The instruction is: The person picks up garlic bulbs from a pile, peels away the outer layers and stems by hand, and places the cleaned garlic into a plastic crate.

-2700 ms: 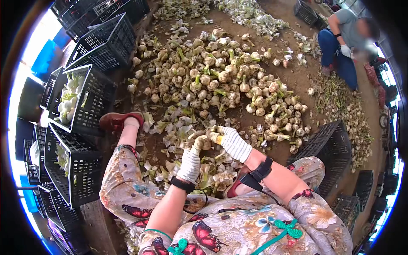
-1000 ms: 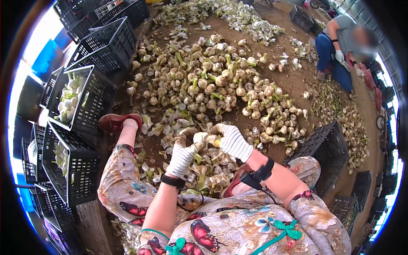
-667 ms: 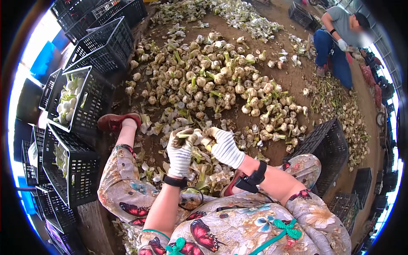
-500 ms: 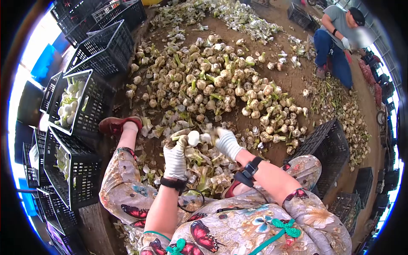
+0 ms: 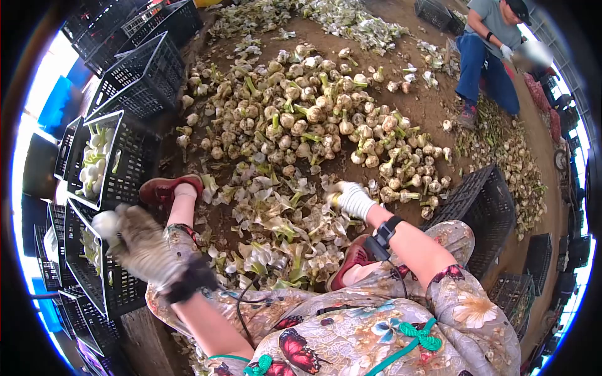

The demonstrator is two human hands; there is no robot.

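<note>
My left hand [image 5: 143, 244], in a soiled white glove, is closed on a white peeled garlic bulb [image 5: 105, 224] at the near edge of a black crate [image 5: 117, 276] on the left. My right hand [image 5: 352, 199], in a striped white glove, has its fingers curled above the scattered peels [image 5: 282, 219]; what they hold, if anything, is too small to make out. Beyond both hands lies a large heap of unpeeled garlic bulbs [image 5: 295, 119]. Another crate [image 5: 125, 160] on the left has white bulbs with green stems in it.
A co-worker [image 5: 495, 31] in a grey shirt crouches at the upper right beside more garlic [image 5: 514, 169]. An empty-looking black crate [image 5: 480, 203] stands tilted by my right knee. More black crates [image 5: 144, 72] stand at the upper left. My red shoes rest among the peels.
My left hand has moved from the middle to the left crates with the white bulb. My right hand has shifted slightly right, apart from the left. The camera view has shifted slightly.
</note>
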